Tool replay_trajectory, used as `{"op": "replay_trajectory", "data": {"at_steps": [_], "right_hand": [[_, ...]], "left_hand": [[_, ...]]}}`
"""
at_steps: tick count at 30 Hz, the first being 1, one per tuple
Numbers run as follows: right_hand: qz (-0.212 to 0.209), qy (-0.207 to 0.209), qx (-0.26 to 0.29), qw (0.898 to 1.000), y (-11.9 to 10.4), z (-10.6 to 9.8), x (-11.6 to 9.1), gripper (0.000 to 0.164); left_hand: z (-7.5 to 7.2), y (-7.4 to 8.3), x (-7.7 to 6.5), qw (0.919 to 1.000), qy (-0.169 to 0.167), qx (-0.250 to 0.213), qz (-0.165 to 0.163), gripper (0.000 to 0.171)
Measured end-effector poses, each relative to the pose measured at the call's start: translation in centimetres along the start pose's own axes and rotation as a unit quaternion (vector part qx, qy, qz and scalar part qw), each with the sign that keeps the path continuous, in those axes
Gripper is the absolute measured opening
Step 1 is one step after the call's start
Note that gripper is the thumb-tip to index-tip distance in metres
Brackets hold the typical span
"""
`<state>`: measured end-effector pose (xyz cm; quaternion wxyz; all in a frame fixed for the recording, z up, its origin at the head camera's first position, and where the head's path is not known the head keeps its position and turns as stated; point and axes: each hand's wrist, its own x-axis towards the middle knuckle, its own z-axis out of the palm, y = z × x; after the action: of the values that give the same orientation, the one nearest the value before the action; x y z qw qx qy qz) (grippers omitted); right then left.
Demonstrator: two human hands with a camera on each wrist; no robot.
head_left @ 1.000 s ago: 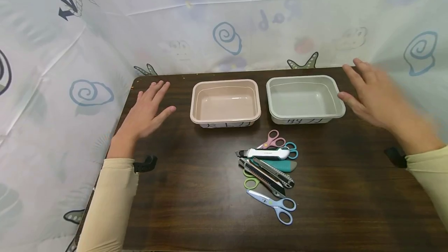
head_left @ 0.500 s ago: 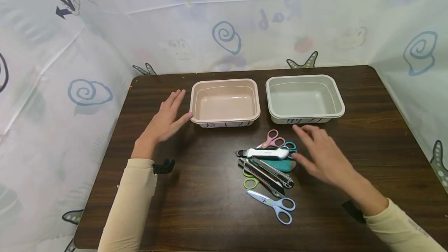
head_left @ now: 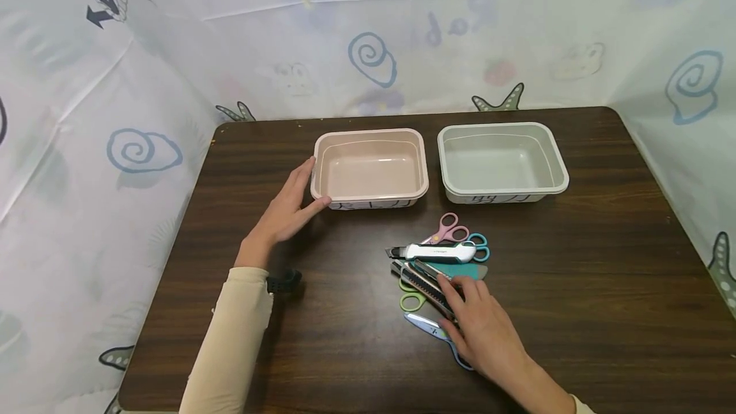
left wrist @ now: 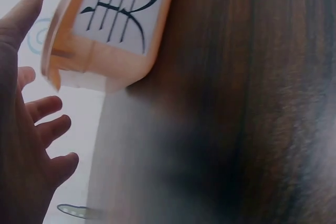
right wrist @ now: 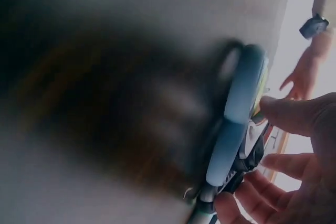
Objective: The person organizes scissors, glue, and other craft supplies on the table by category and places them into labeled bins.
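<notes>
My right hand [head_left: 489, 331] is over a pile of cutting tools, its fingertips at a black-and-silver box cutter [head_left: 427, 287] and a second, slimmer silver cutter [head_left: 425, 268]. Its thumb is by the light blue scissors [head_left: 424, 324], whose handles it partly covers. In the right wrist view, the blue scissors handles [right wrist: 244, 85] stand close to the thumb, and a gap shows between thumb and fingers. With fingers extended, my left hand [head_left: 282, 213] touches the left side of a beige-pink container [head_left: 370, 174]. That container's lettered side [left wrist: 118, 11] shows in the left wrist view.
A grey-green container [head_left: 499, 168] stands right of the beige one. Also in the pile are a white cutter [head_left: 439, 252], pink scissors [head_left: 445, 232], turquoise scissors handles [head_left: 483, 249], a teal item [head_left: 468, 270] and green scissors handles [head_left: 412, 301]. Printed cloth [head_left: 368, 11] hangs behind the dark table [head_left: 621, 260].
My right hand has come from beside the grey-green container down to the tool pile. My left hand has moved right to the beige container. The containers stay put.
</notes>
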<state>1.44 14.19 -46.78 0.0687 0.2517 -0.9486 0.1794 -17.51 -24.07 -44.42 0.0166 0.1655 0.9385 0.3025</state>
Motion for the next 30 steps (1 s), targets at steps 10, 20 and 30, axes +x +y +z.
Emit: {"op": "replay_trajectory", "data": {"at_steps": [10,20,30], "right_hand": [[0.022,-0.003,-0.011,1.0,-0.6,0.1,0.1,0.069],[0.062,-0.01,-0.011,0.998,-1.4,0.0,0.3,0.06],[0.077,0.006,-0.017,0.997,-1.7,0.0,0.7,0.059]], "left_hand": [[1.4,-0.1,0.2,0.9994,0.014,-0.03,0.006,0.089],[2.2,-0.3,0.3,0.9987,0.014,-0.049,-0.008,0.09],[2.5,-0.4,0.3,0.9975,0.014,-0.065,-0.022,0.089]]}}
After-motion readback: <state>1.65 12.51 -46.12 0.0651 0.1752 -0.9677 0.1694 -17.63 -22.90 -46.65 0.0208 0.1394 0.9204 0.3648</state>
